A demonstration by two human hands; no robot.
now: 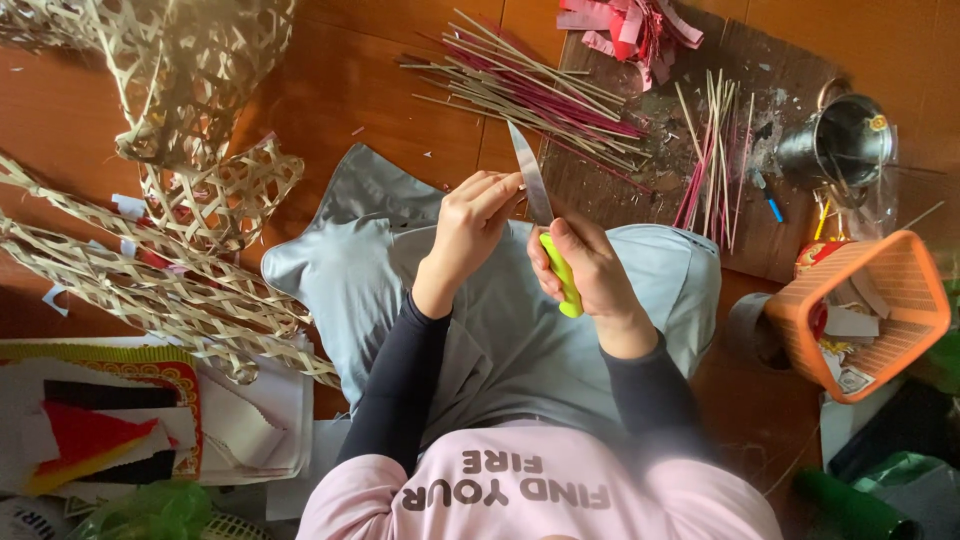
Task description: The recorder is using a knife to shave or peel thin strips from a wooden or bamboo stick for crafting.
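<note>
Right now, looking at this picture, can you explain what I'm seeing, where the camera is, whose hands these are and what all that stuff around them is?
There is one picture, taken by a camera worn on a person's head, looking down at their lap and the floor. The right hand grips a knife with a yellow-green handle and a steel blade, pointing away from the body. The left hand is close beside the blade; whatever it pinches is too small to tell. On the brown floor lie a pile of thin pink and tan sticks, woven bamboo lattice pieces, an orange plastic basket, a small metal cup and coloured paper sheets.
</note>
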